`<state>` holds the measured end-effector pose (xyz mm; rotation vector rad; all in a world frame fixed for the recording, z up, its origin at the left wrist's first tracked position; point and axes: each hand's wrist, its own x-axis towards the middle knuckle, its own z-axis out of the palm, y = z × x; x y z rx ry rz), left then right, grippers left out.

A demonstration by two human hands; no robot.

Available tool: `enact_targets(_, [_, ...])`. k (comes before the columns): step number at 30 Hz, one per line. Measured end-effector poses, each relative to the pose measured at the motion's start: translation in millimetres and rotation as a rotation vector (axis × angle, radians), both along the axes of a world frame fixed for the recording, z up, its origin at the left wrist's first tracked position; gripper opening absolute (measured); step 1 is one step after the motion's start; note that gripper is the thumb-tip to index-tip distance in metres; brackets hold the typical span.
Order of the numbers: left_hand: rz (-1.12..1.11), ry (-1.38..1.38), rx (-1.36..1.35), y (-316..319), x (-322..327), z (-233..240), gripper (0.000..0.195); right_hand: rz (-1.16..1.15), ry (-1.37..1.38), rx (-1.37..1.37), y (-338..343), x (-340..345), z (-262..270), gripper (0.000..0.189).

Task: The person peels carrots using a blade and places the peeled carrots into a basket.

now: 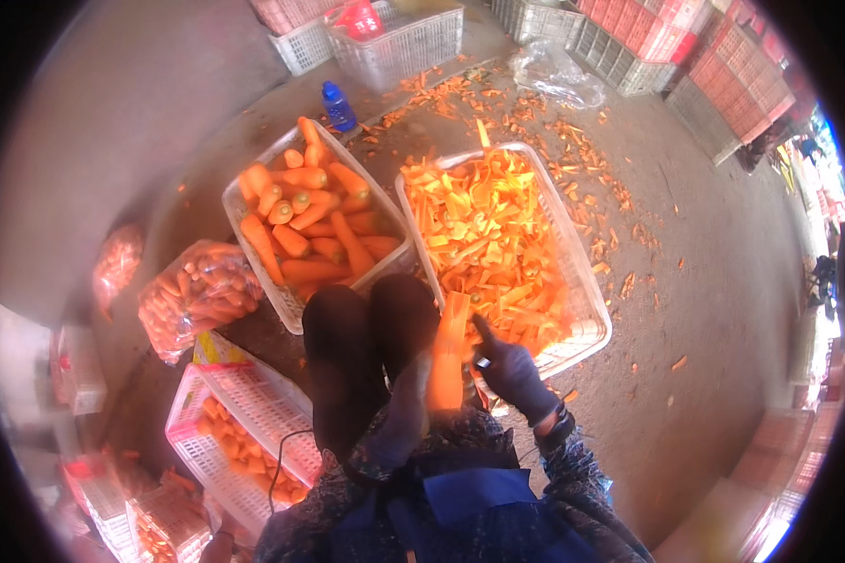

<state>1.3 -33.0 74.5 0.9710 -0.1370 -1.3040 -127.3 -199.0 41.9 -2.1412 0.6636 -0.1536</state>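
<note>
A large carrot (448,359), its upper part showing flat pale cuts, stands out over the near edge of a white plastic crate (591,299). My left hand (405,401), gloved and blurred, is at the carrot's lower left side and seems to hold it. On the other side, my right hand (510,373) in a dark glove is closed around a small tool with a shiny metal part (482,362), too small to identify. Carrot peelings (493,232) fill the crate. Left of it, another white crate (303,313) holds whole carrots (310,204).
Bagged carrots (197,292) lie at the left, above a pink and white crate (190,401) with carrots inside. A blue bottle (339,107) stands beyond the crates. Scattered peelings (584,162) and clear plastic film (556,74) cover floor areas. Stacked crates (725,91) rise at the upper right.
</note>
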Motion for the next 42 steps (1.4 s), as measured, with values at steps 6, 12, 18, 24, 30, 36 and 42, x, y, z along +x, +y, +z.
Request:
enact_targets(6, [0.018, 0.014, 0.023, -1.5, 1.8, 4.2, 0.062, 0.159, 0.083, -0.356, 10.8, 4.7, 9.3, 0.073])
enact_targets(12, [0.028, 0.023, 0.037, -2.2, -2.2, 1.6, 0.062, 0.108, 0.150, -0.570, 7.9, 17.4, -8.7, 0.070])
enact_targets(18, [0.034, 0.021, 0.052, -2.4, -3.1, 6.2, 0.063, 0.023, 0.254, -0.521, -1.7, 33.1, 5.7, 0.068])
enact_targets(24, [0.032, 0.016, 0.060, -3.9, -1.8, 7.2, 0.063, 0.020, 0.334, -0.566, -4.8, 44.1, 15.7, 0.067])
enact_targets(30, [0.049, 0.012, 0.050, -6.1, -4.2, 3.8, 0.063, -0.026, 0.248, -0.366, -5.6, 41.1, 10.5, 0.052])
enact_targets(36, [0.045, 0.036, 0.049, -9.2, -1.7, 6.8, 0.063, -0.004, -0.124, 0.754, -32.0, 0.5, -25.6, 0.028])
enact_targets(42, [0.066, 0.048, 0.041, -8.2, -1.8, 4.5, 0.063, -0.137, -0.059, 0.214, -34.1, -3.3, -12.1, 0.056])
